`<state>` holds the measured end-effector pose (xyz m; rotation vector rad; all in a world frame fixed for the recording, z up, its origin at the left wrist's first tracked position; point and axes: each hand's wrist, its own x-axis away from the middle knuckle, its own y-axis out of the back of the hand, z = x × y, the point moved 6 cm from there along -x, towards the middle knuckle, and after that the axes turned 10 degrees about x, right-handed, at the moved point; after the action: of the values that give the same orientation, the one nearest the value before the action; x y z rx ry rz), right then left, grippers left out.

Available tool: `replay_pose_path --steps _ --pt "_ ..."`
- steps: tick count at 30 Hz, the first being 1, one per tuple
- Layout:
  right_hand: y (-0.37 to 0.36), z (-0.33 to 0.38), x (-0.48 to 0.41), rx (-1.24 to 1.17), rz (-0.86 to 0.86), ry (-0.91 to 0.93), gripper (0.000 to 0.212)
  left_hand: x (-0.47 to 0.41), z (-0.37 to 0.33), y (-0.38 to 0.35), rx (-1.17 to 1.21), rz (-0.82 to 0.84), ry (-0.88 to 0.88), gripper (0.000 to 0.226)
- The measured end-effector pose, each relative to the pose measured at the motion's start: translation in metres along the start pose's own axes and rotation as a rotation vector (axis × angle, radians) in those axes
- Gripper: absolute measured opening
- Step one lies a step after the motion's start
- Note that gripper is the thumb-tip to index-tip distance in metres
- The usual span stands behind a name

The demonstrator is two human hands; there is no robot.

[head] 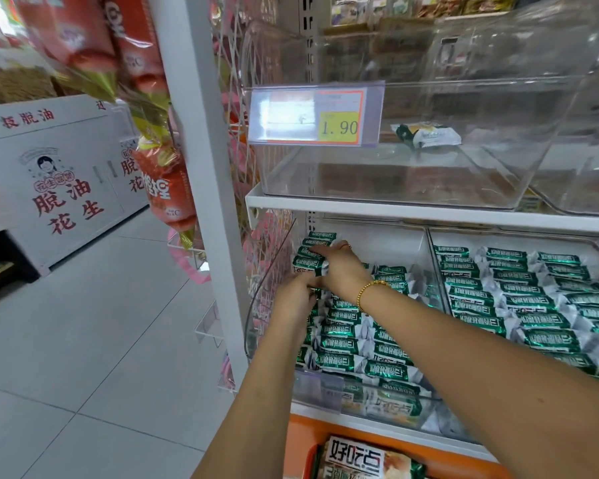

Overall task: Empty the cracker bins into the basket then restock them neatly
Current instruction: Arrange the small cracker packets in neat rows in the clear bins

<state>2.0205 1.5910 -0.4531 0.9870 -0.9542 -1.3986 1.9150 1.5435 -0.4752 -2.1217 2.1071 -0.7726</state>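
Observation:
Green and silver cracker packets point(346, 344) lie in rows in the clear left bin point(274, 271) on the lower shelf. My left hand point(296, 299) and my right hand point(339, 267) both reach into that bin's far left corner. The right hand, with a gold bead bracelet, lies with straight fingers over the stacked packets at the back. The left hand's fingers curl round a packet just below it. The bin beside it on the right point(519, 299) is filled with the same packets. An orange basket point(301, 444) below holds a larger cracker bag point(357, 459).
On the upper shelf stands a clear bin point(395, 181) holding a single packet point(426, 134), with a 1.90 price tag point(315, 114) on its front. A white shelf post point(201, 167) and hanging orange snack bags point(163, 188) are at left. Tiled floor lies to the left.

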Motion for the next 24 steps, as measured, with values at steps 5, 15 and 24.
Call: replay_pose_path --steps 5,15,24 --pt "0.012 0.0 0.011 0.026 0.072 -0.007 0.077 0.015 -0.009 0.005 -0.183 0.006 -0.037 0.019" --pt "0.069 -0.001 0.088 0.031 0.017 0.114 0.043 0.063 -0.006 0.008 -0.261 -0.011 0.003 0.01" --pt "0.068 -0.033 0.117 -0.043 -0.022 0.001 0.039 0.084 -0.023 0.006 -0.891 -0.115 -0.233 0.033"
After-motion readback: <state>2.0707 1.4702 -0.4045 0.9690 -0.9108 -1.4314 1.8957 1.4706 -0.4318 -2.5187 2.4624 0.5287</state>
